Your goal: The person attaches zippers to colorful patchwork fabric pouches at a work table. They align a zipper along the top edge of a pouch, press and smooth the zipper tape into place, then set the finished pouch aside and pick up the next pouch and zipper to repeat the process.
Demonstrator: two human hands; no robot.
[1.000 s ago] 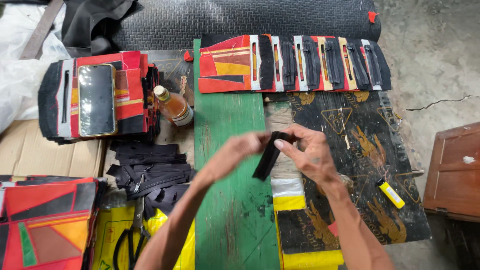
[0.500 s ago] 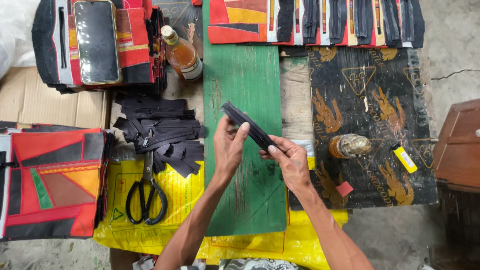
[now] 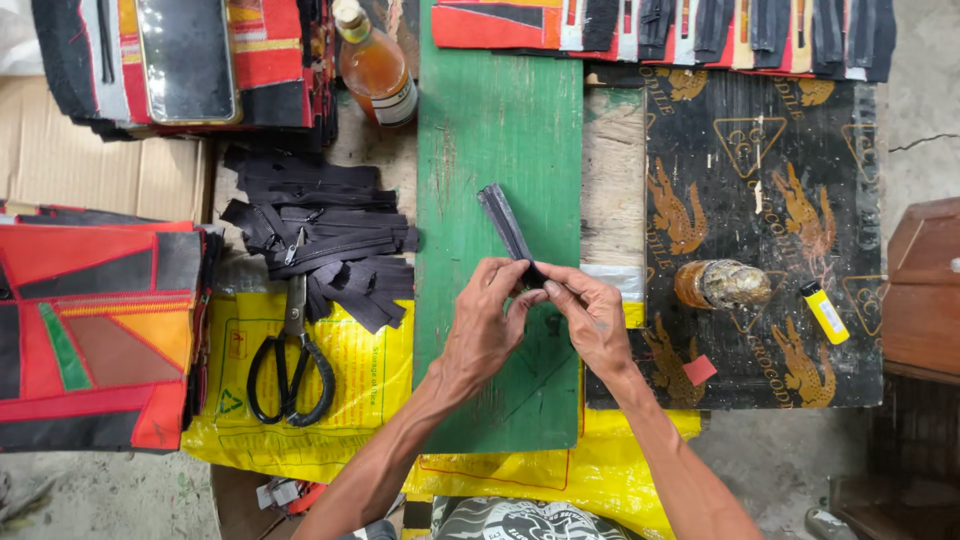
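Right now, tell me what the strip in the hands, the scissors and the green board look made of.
Strip: dark woven fabric, matte, probably zipper tape.
Scissors: dull metal blades, glossy black handles, likely plastic.
Green board: painted wood, scuffed.

Single head cam, top-down, close over the bench.
Looks straight down on both hands, left hand [image 3: 487, 325] and right hand [image 3: 592, 318] mid-frame; the person's body at the bottom edge, forearms entering from there; no second view.
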